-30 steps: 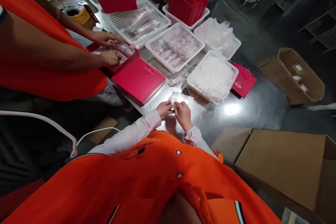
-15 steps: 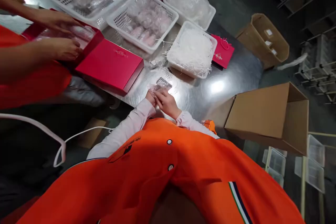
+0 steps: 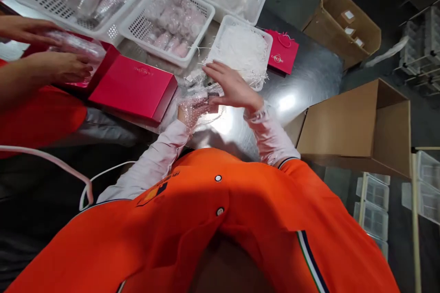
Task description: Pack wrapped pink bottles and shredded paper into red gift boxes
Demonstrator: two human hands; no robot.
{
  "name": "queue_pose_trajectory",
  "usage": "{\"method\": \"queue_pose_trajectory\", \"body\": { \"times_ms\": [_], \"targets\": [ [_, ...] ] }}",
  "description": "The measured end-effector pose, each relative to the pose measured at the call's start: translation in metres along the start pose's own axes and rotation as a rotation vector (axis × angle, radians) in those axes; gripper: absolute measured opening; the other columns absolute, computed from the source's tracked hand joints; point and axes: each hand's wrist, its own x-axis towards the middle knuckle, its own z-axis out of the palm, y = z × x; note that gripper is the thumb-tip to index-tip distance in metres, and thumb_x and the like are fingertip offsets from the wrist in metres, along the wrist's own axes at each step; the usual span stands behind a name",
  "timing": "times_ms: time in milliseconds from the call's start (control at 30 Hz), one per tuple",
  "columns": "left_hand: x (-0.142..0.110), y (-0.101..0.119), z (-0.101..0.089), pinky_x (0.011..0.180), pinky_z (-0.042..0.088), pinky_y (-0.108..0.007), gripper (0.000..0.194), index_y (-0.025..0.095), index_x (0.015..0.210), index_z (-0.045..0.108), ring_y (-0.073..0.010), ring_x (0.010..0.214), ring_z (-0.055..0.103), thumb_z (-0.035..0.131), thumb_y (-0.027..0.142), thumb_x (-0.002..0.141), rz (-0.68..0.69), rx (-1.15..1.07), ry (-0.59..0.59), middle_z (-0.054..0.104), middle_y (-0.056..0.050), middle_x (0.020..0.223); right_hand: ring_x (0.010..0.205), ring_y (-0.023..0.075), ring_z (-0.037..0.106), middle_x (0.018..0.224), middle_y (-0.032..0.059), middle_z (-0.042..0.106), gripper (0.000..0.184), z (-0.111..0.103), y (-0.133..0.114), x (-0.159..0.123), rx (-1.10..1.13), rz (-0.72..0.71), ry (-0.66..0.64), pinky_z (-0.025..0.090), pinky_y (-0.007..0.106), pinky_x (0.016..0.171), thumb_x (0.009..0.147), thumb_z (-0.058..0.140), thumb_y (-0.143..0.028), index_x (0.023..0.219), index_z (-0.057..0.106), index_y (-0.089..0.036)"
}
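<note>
My left hand (image 3: 187,113) is closed on a small item wrapped in bubble wrap (image 3: 202,102), held just above the shiny metal table (image 3: 309,78). My right hand (image 3: 230,86) reaches forward with fingers stretched out and apart, over small clear packets (image 3: 195,78) lying beside the white basket of shredded paper (image 3: 240,50). It holds nothing that I can see. A closed red gift box (image 3: 132,87) lies just left of my left hand.
A co-worker's two hands (image 3: 58,64) work in an open red box (image 3: 82,55) at the left. White baskets (image 3: 165,25) with wrapped items stand at the back. A small red bag (image 3: 282,51) lies right of the shredded paper. Open cardboard boxes (image 3: 360,123) stand on the right.
My hands were together on the small item; now the right hand has left it and stretched forward toward the packets, while the left keeps the wrapped item. The view shifted toward the table.
</note>
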Motion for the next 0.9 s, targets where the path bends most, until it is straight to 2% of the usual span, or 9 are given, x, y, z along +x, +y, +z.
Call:
{"method": "queue_pose_trajectory", "body": {
  "times_ms": [67,133,300,400,467,533,667,733,900],
  "targets": [
    [-0.008,0.011,0.007,0.075,0.06,-0.037,0.05,0.01,0.101,0.078,-0.0206,0.079,0.069,0.092,0.042,0.066,0.003,-0.008,0.002,0.077,-0.008,0.091,0.125,0.0329,0.069,0.13,0.0155,0.076,0.061,-0.002,0.019,0.025,0.063,0.029,-0.286,0.054,0.041,0.109,0.075,0.097,-0.018,0.13,0.074,-0.005],
    [-0.017,0.021,0.006,0.075,0.061,-0.037,0.06,0.011,0.11,0.079,-0.0233,0.083,0.072,0.095,0.037,0.059,-0.025,-0.024,-0.03,0.079,-0.01,0.101,0.095,0.0225,0.073,0.096,0.0067,0.079,0.03,0.01,0.033,0.036,0.178,0.081,-0.402,0.057,0.03,0.089,0.076,0.094,-0.015,0.1,0.079,-0.007],
    [-0.032,0.038,-0.062,0.08,0.066,-0.045,0.091,0.029,0.145,0.065,-0.0316,0.098,0.079,0.099,0.037,0.061,-0.247,-0.13,-0.318,0.067,-0.012,0.148,0.07,0.0149,0.067,0.073,-0.0006,0.07,0.03,0.055,0.067,0.002,0.796,0.258,-0.277,0.055,0.023,0.066,0.068,0.096,-0.023,0.08,0.071,-0.012],
    [-0.028,0.033,-0.101,0.098,0.064,-0.045,0.076,0.032,0.137,0.067,-0.0273,0.109,0.077,0.098,0.048,0.07,-0.072,-0.254,-0.094,0.07,-0.006,0.141,0.071,0.0141,0.068,0.08,-0.0001,0.072,0.046,0.079,0.074,-0.025,1.204,0.41,-0.041,0.059,0.024,0.065,0.059,0.101,-0.031,0.086,0.068,-0.014],
    [-0.021,0.021,-0.096,0.108,0.059,-0.04,0.065,0.027,0.123,0.069,-0.0228,0.116,0.074,0.097,0.05,0.07,-0.019,-0.316,0.033,0.074,-0.004,0.127,0.072,0.0135,0.069,0.082,-0.0017,0.072,0.055,0.094,0.065,-0.034,1.393,0.519,0.15,0.062,0.025,0.067,0.054,0.103,-0.033,0.09,0.065,-0.017],
    [-0.015,0.008,-0.068,0.11,0.057,-0.039,0.061,0.02,0.113,0.07,-0.0232,0.118,0.072,0.098,0.045,0.065,-0.131,-0.318,-0.055,0.076,-0.008,0.116,0.073,0.0138,0.069,0.082,-0.0034,0.071,0.058,0.105,0.05,-0.039,1.506,0.58,0.253,0.064,0.027,0.068,0.05,0.103,-0.033,0.091,0.064,-0.018],
    [-0.008,-0.006,-0.014,0.103,0.059,-0.046,0.06,0.014,0.101,0.075,-0.0294,0.107,0.073,0.099,0.039,0.053,-0.192,-0.321,-0.137,0.079,-0.011,0.107,0.08,0.017,0.073,0.087,-0.0013,0.075,0.057,0.111,0.022,-0.047,1.569,0.591,0.212,0.067,0.031,0.076,0.052,0.103,-0.029,0.097,0.071,-0.017],
    [-0.007,-0.003,-0.01,0.104,0.059,-0.047,0.053,0.014,0.094,0.077,-0.0296,0.103,0.074,0.097,0.041,0.052,-0.163,-0.234,-0.14,0.079,-0.01,0.1,0.08,0.0174,0.074,0.087,0.0,0.076,0.051,0.109,0.017,-0.052,1.541,0.635,0.178,0.068,0.031,0.077,0.056,0.102,-0.026,0.098,0.073,-0.016],
    [-0.008,0.009,-0.026,0.115,0.053,-0.048,0.046,0.017,0.093,0.079,-0.0344,0.117,0.071,0.095,0.037,0.054,0.076,0.27,-0.388,0.079,-0.011,0.107,0.068,0.0158,0.073,0.08,-0.0023,0.073,0.026,0.11,0.015,-0.057,1.521,0.874,0.229,0.067,0.032,0.07,0.076,0.084,-0.015,0.093,0.064,-0.018]
  ]
}}
